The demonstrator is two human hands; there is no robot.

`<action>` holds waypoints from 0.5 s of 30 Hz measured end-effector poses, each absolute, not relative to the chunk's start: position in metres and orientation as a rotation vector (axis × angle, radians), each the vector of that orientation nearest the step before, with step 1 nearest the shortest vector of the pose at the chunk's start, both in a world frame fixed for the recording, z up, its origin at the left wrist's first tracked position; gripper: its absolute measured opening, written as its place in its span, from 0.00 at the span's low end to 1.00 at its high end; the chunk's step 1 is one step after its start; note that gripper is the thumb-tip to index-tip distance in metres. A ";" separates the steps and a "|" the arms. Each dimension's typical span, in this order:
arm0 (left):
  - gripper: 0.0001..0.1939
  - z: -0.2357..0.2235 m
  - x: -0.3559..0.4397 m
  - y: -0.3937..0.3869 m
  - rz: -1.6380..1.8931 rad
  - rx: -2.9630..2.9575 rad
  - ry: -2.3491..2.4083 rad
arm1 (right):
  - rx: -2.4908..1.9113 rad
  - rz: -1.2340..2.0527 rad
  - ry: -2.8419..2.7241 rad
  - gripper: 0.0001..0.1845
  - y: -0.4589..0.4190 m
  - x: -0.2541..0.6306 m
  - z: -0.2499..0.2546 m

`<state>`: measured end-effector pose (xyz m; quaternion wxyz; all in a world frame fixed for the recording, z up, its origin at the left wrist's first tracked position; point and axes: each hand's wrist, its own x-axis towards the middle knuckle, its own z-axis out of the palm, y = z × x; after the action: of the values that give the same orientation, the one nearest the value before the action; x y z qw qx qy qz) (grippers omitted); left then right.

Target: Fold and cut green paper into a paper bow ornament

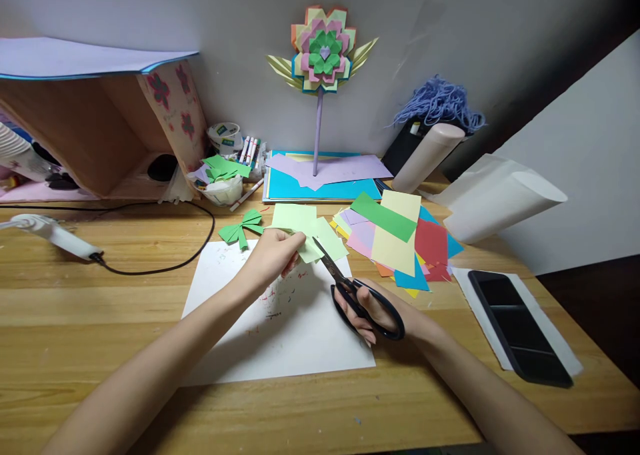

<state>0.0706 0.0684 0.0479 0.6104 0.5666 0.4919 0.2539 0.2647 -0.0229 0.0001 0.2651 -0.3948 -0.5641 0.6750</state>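
Observation:
My left hand [275, 258] is closed, thumb and fingers pinching a piece of pale green paper [313, 250] above the white sheet. Black-handled scissors [345, 285] sit in my right hand [367, 305], my fingers through the loops. Their blades point up and left, with the tips close to the pale green paper; whether they touch it I cannot tell. Behind my left hand lie more pale green pieces [295, 215]. A folded green paper bow [243, 230] rests just to the left of them. The white sheet [225, 348] under my hands bears small coloured marks.
Coloured paper pieces [400, 235] are heaped on the right. A phone [520, 328] lies on a white tissue. Behind stand a layered paper flower [324, 52], a white paper roll [500, 198] and a cardboard box [100, 135]. A power strip [60, 237] with a black cord lies left.

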 end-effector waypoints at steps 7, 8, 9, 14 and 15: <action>0.18 0.049 0.070 0.068 0.592 1.292 1.143 | -1.060 1.832 -1.492 0.34 -0.022 0.264 -0.004; 0.18 0.049 0.070 0.068 0.596 1.293 1.143 | -1.062 1.836 -1.488 0.34 -0.022 0.264 -0.005; 0.18 0.049 0.070 0.068 0.599 1.296 1.145 | -1.064 1.840 -1.483 0.34 -0.022 0.264 -0.005; 0.18 0.050 0.071 0.068 0.601 1.298 1.155 | -1.083 1.821 -1.504 0.33 -0.021 0.265 -0.005; 0.18 0.051 0.071 0.068 0.599 1.298 1.151 | -1.084 1.819 -1.510 0.33 -0.021 0.265 -0.004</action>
<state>0.0706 0.0680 0.0515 0.6077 0.5615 0.4981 0.2592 0.2649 -0.0207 -0.0040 0.2669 -0.4016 -0.5596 0.6741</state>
